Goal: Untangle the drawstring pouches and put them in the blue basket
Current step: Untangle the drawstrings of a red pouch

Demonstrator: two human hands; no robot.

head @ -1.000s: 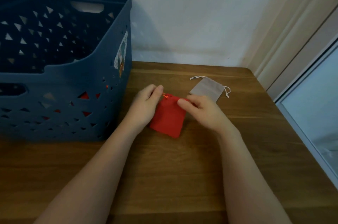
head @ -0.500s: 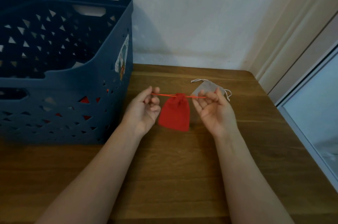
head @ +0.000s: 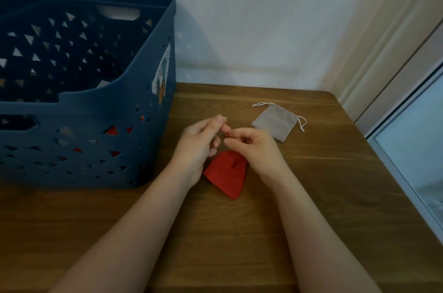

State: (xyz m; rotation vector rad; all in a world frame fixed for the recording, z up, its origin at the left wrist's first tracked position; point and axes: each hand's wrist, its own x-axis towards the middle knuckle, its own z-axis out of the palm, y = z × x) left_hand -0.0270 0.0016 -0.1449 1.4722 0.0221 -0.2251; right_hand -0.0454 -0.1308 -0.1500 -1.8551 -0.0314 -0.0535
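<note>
A wooden tabletop (head: 239,232) with dark brown grain fills the lower view, its far edge meeting a pale wall (head: 251,17) and its right edge running along a light frame with a glass pane (head: 414,149). The blue basket (head: 79,106) stands on the left part of the tabletop against the wall, with red cloth showing through its triangular holes. Near the middle, the left hand (head: 199,146) and right hand (head: 254,149) meet fingertip to fingertip, fingers curled, pinching the thin red string of the red pouch (head: 226,174), which hangs below them with its lower corner on the wood. A grey pouch (head: 274,122) lies flat just beyond the right hand, its white strings loose.
</note>
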